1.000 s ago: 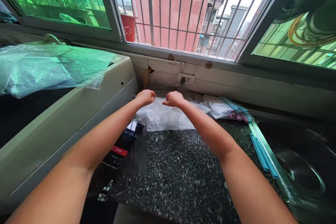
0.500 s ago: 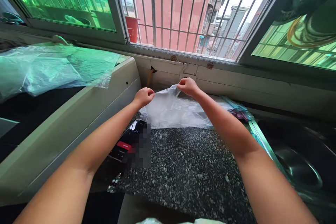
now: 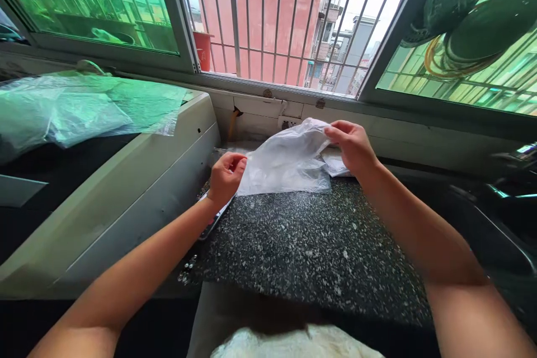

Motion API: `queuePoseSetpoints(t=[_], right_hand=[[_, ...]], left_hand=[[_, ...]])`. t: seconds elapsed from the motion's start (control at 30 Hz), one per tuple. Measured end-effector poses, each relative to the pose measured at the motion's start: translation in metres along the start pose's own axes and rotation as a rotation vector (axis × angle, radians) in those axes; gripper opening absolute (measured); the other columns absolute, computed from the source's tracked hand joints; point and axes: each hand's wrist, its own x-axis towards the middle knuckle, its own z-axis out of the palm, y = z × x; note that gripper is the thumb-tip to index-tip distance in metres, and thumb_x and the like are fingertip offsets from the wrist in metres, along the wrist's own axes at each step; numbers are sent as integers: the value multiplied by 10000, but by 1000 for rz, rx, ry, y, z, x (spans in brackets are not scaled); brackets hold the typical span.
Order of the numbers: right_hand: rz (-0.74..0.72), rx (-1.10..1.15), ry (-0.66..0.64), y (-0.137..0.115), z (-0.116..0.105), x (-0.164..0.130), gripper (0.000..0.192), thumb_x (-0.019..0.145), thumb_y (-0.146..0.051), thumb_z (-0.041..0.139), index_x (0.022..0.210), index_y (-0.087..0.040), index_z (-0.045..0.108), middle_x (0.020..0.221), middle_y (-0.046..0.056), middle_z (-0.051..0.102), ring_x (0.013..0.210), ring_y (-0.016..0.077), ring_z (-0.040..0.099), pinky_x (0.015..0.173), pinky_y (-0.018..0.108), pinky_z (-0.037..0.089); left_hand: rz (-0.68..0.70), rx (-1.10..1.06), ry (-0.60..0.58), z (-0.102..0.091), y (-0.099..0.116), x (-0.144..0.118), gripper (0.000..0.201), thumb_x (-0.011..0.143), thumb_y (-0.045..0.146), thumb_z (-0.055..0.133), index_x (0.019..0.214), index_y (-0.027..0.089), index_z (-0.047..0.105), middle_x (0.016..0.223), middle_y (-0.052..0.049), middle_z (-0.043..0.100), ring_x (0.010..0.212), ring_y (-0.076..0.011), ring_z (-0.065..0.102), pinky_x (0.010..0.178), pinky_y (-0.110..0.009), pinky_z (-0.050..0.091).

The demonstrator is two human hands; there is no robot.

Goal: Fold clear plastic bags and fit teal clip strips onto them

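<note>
Since half a second ago, you are lifting the clear plastic bag (image 3: 287, 159) higher off the speckled counter (image 3: 302, 240), and your right hand (image 3: 354, 148) is carrying its corner up and to the right, while your left hand (image 3: 224, 176) is dropping lower and nearer to you.

Item 1, bag: one, held in both hands. Your right hand is pinching the upper right corner between thumb and fingers; your left hand is curling closed on the lower left edge. Whether anything is inside the bag cannot be told; it is looking flat and limp. Its long axis is running from your left hand, low and near, up to your right hand, high and far, so it is slanting upward to the right, with the lower edge still touching the counter just below the window wall.

Item 2, further bags: a small pile (image 3: 335, 163) is lying flat behind the held bag, just beside your right hand; the count cannot be told.

Item 3, plastic sheet (image 3: 84, 109): one, lying spread over the top of the white appliance (image 3: 138, 179) at your left, well apart from your hands.

Item 4, phone (image 3: 212, 222): one, lying at the counter's left edge, partly under your left wrist.
</note>
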Motion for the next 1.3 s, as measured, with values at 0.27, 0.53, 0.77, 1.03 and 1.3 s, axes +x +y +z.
queuePoseSetpoints(t=[0.27,0.53,0.77,1.03,1.3], right_hand=[[149,154,104,3,-39,-86,223,605,-398,692,614,-212,569,595,-28,516,553,90,455,567,259,394],[343,58,190,22,-60,-154,331,539,-509,714,612,-225,561,594,-8,542,567,128,469,590,293,396],[524,66,202,51,-72,-193,325,495,-485,760,597,-213,615,601,-12,557,591,124,462,596,271,383],[676,-129,-52,68,-74,-224,328,586,-508,683,572,-196,583,545,-31,507,546,109,416,567,262,339],[696,-486,-363,79,-89,-228,266,660,-445,598,604,-187,631,579,1,601,568,140,506,566,271,372]], left_hand=[[-159,-211,-313,29,2,-59,208,688,370,537,749,189,618,690,-31,599,637,-156,524,638,-284,436],[-495,-500,-572,48,17,-74,304,607,458,544,673,167,607,500,38,404,476,-94,349,473,-234,315],[-480,-433,-615,36,8,-85,286,630,441,569,693,174,652,544,9,536,504,-110,424,497,-245,335],[-192,-128,-627,21,-16,-101,147,688,329,560,663,211,645,687,-37,655,663,-180,592,639,-289,460],[249,262,-667,24,-33,-98,135,797,238,534,748,194,651,756,-45,626,702,-169,579,653,-273,449]])
